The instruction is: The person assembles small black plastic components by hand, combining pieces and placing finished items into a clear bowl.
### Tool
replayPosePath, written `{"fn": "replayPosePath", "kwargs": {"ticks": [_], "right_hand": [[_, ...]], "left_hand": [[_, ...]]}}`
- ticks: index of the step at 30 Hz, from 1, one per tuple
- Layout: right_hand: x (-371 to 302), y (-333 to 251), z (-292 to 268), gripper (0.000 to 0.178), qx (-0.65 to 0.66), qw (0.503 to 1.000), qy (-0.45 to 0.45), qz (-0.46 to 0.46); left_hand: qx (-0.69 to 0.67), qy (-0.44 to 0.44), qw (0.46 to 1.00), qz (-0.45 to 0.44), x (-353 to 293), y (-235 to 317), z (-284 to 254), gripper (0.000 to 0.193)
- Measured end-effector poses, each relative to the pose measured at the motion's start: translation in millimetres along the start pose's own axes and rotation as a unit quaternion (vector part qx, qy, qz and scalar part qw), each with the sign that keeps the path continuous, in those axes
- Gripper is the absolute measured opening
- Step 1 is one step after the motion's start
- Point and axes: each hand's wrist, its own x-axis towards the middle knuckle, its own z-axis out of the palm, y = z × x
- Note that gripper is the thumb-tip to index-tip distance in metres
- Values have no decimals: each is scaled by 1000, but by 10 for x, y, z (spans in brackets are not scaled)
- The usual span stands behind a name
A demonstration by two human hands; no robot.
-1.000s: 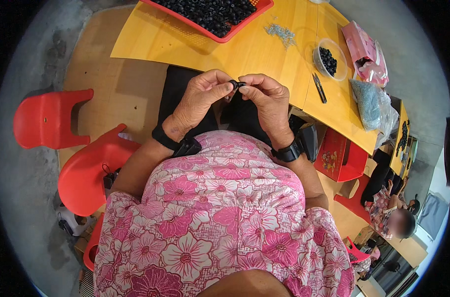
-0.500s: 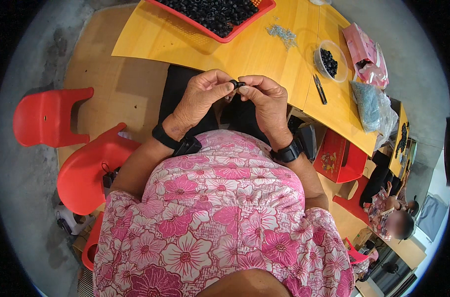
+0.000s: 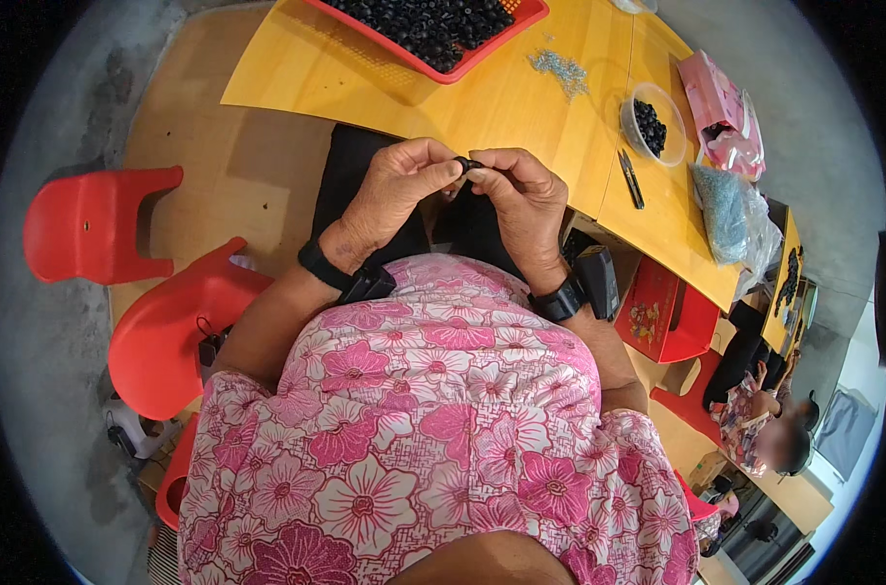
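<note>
Just off the table's near edge, a small black part (image 3: 468, 165) is pinched between my two hands. My left hand (image 3: 400, 190) grips its left side with thumb and forefinger. From the right, my right hand (image 3: 523, 200) holds it the same way; the fingertips cover most of it, so its exact kind cannot be made out. Beyond my hands, a red basket (image 3: 449, 74) full of small black parts stands on the yellow table (image 3: 501, 122). A little heap of small silvery pieces (image 3: 560, 71) lies to its right.
On the table's right are a clear bowl (image 3: 679, 141) of black parts, black tweezers (image 3: 631, 179), a pink bag (image 3: 713, 88) and a plastic bag (image 3: 721, 214) of small pieces. Red chairs (image 3: 87, 224) stand at left. Another person (image 3: 755, 424) sits at far right.
My hands keep their pinch on the small black part, with only a slight shift of the fingers. The whole view has moved a little.
</note>
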Motion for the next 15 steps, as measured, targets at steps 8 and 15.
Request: {"fn": "replayPosePath", "kwargs": {"ticks": [8,15], "right_hand": [[-27,82,61,14,53,998,29,34],[-46,139,68,16,2,999,34,-12]], "left_hand": [[-60,12,998,-33,6,-85,-33,13],[-71,15,997,-38,3,-136,-60,15]]}}
